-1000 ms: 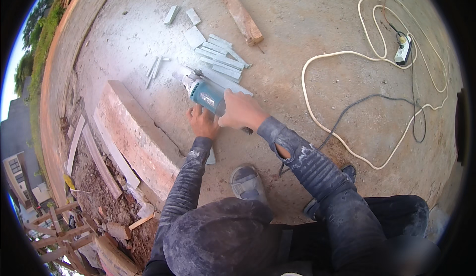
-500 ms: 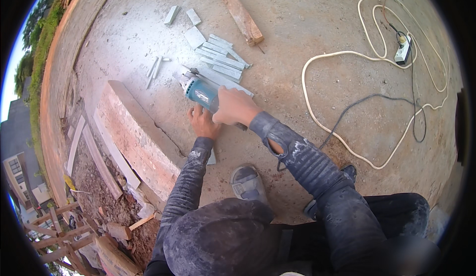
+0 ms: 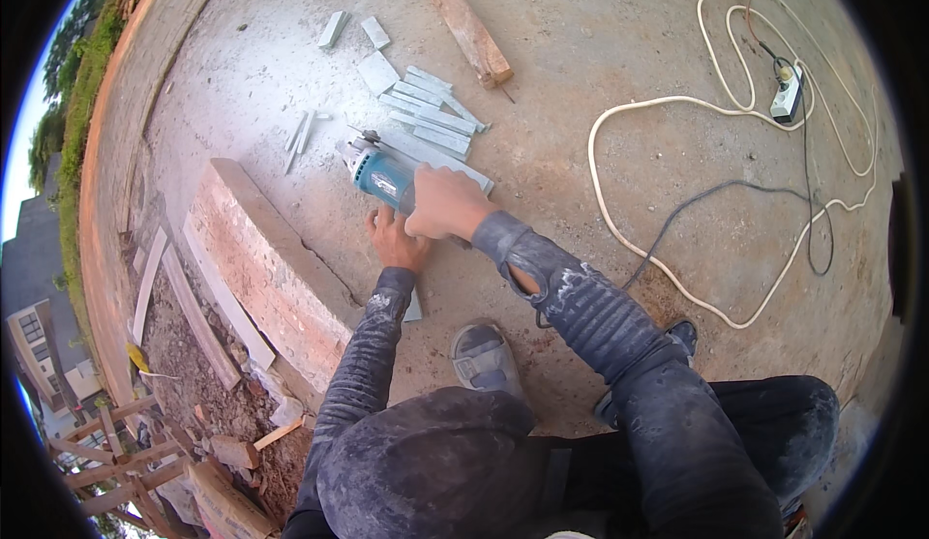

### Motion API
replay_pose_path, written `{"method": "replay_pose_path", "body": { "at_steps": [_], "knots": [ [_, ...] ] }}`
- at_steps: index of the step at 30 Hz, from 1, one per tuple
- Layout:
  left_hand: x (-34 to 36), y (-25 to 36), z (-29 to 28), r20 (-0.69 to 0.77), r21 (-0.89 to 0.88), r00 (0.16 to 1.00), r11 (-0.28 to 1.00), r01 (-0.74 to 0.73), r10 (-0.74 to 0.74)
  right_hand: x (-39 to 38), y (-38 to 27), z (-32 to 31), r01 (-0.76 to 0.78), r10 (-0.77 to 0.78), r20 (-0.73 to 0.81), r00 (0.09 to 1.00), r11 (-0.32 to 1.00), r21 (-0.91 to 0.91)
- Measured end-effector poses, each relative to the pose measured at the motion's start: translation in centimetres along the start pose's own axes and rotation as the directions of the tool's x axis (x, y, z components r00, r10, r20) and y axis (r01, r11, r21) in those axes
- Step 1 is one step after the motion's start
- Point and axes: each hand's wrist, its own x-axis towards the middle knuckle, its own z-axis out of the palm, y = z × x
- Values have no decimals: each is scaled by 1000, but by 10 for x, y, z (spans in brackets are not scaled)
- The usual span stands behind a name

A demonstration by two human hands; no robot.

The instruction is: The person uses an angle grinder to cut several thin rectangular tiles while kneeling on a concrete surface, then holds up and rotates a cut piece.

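Note:
My right hand (image 3: 447, 200) is closed round the body of a teal angle grinder (image 3: 387, 181). The grinder's metal head points up and left, beside a long pale grey stone strip (image 3: 435, 157). Just below the tool, my left hand (image 3: 397, 241) is low against the ground with its fingers bent down; what lies under them is hidden. A small pale corner of a slab (image 3: 414, 307) shows beside my left wrist. Beyond the grinder lie several cut grey strips (image 3: 426, 104), a squarish piece (image 3: 378, 74) and a few thin slivers (image 3: 300, 138).
A thick concrete block (image 3: 266, 258) lies left of my left arm. Farther ahead rests a wooden beam (image 3: 464, 21). At right, a cream cable (image 3: 597, 176) loops round to a white power strip (image 3: 787, 94), with a dark cord (image 3: 726, 187) nearby. My sandalled foot (image 3: 487, 357) is close below.
My right hand and the grinder have shifted slightly left. The left hand has hardly moved, and the stone pieces lie as before.

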Motion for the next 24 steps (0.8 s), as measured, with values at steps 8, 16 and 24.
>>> {"method": "replay_pose_path", "body": {
  "at_steps": [8, 16, 24],
  "knots": [
    [2, 7, -3, -19, -43, 1000, 999, 18, -19, 5, 2, 1, 23, -23, -9, 1000, 1000, -19],
    [2, 10, -8, -5, -53, 999, 998, 43, -43, 9, -2, 1, 15, -15, 16, 1000, 1000, -27],
    [4, 12, -7, -40, -38, 999, 999, 8, -9, 15, -3, 2, 6, -6, 18, 1000, 1000, -23]
  ]
}}
